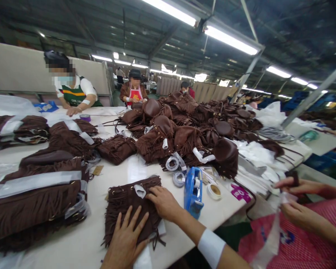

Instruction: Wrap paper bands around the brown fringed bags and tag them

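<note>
A dark brown fringed bag (120,201) lies flat on the white table before me. My left hand (128,233) rests on its lower part with the fingers spread. Across its upper right side lies my right hand (164,201), fingers stretched out and bent a little, near a small white wrapping (140,191) on the bag's top edge. Gold eyelets show along that edge. Some white material sticks out from under the bag at its lower right. A blue tape dispenser (193,192) stands just right of my right hand.
Stacked fringed bags (36,209) fill the table's left side, and a big heap of brown bags (184,127) covers the back. Rolls of clear strip (172,163) and a tape roll (214,191) lie near the dispenser. A co-worker's hands (299,198) hold a pale strip at the right.
</note>
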{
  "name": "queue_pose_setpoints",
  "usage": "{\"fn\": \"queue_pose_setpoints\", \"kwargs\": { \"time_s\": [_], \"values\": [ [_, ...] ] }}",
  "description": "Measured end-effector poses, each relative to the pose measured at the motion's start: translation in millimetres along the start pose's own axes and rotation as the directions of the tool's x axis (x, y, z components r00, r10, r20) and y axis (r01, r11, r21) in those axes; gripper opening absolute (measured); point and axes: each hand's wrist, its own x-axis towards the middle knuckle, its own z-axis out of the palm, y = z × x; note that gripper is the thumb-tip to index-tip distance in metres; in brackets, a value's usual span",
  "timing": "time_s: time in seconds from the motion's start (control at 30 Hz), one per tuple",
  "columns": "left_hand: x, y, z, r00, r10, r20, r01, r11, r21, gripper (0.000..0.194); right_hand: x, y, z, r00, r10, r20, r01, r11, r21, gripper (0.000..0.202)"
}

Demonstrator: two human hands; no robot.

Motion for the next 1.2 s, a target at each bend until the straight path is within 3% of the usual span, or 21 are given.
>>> {"fn": "queue_pose_setpoints", "kwargs": {
  "time_s": [0.03,0.17,0.23,0.37,0.5,0.63,0.73,0.8,0.87,0.93,0.97,1.03,1.1,1.13,1.2],
  "values": [
    [0.7,0.2,-0.8,1.000,0.000,0.005,0.000,1.000,0.001,0.072,-1.7,0.4,-1.3,0.999,-0.009,0.039,0.010,1.000,-0.005,0.027],
    [3.2,0.4,-4.5,1.000,0.005,0.017,-0.005,1.000,-0.017,0.071,-5.2,7.2,-9.6,0.981,0.184,0.065,-0.180,0.981,-0.071,0.025],
    [3.6,0.6,-7.1,0.999,-0.008,0.034,0.009,0.999,-0.037,0.071,-4.5,5.8,-12.0,0.985,0.169,0.045,-0.166,0.984,-0.066,0.027],
    [3.5,1.7,-14.5,0.996,-0.032,0.081,0.039,0.995,-0.088,0.072,-4.6,-2.1,-9.7,0.996,-0.010,0.084,0.009,1.000,0.004,0.019],
    [3.4,2.1,-17.9,0.995,-0.038,0.091,0.049,0.991,-0.123,0.073,-0.4,-4.6,-8.6,0.994,0.085,0.072,-0.084,0.996,-0.024,0.027],
    [3.5,1.8,-17.4,0.995,-0.040,0.093,0.052,0.990,-0.131,0.071,18.5,-5.0,-14.0,0.998,0.045,0.037,-0.045,0.999,-0.004,0.034],
    [4.0,2.7,-19.8,0.993,-0.038,0.114,0.054,0.988,-0.144,0.071,18.4,5.3,-21.9,0.981,0.188,0.044,-0.188,0.982,-0.016,0.031],
    [4.5,3.7,-22.5,0.990,-0.041,0.131,0.062,0.985,-0.159,0.070,0.5,10.4,-24.7,0.953,0.302,0.037,-0.301,0.953,-0.026,0.031],
    [5.1,4.4,-24.9,0.988,-0.047,0.150,0.073,0.982,-0.175,0.069,-32.0,4.2,-20.5,0.945,0.325,0.037,-0.324,0.946,-0.013,0.031],
    [5.4,4.7,-26.3,0.984,-0.051,0.173,0.084,0.979,-0.188,0.069,-73.7,-16.5,-8.0,0.956,0.287,0.064,-0.291,0.953,0.086,0.031],
    [5.5,4.7,-26.7,0.981,-0.051,0.187,0.087,0.977,-0.193,0.068,-95.2,-30.8,0.1,0.959,0.269,0.088,-0.283,0.930,0.236,0.031],
    [5.2,4.7,-26.8,0.977,-0.046,0.209,0.088,0.976,-0.197,0.070,-132.9,-61.2,13.1,0.934,0.270,0.232,-0.354,0.767,0.535,0.026],
    [4.6,4.8,-26.9,0.975,-0.037,0.218,0.081,0.977,-0.197,0.074,-158.3,-86.1,10.8,0.889,0.273,0.368,-0.457,0.495,0.739,0.018],
    [4.3,4.9,-27.0,0.975,-0.033,0.218,0.077,0.978,-0.195,0.077,-166.0,-94.8,1.3,0.881,0.256,0.398,-0.469,0.360,0.806,0.018],
    [3.7,5.3,-27.3,0.976,-0.029,0.214,0.070,0.980,-0.187,0.079,-173.1,-104.0,-32.8,0.912,0.156,0.380,-0.401,0.139,0.905,0.024]
  ]
}}
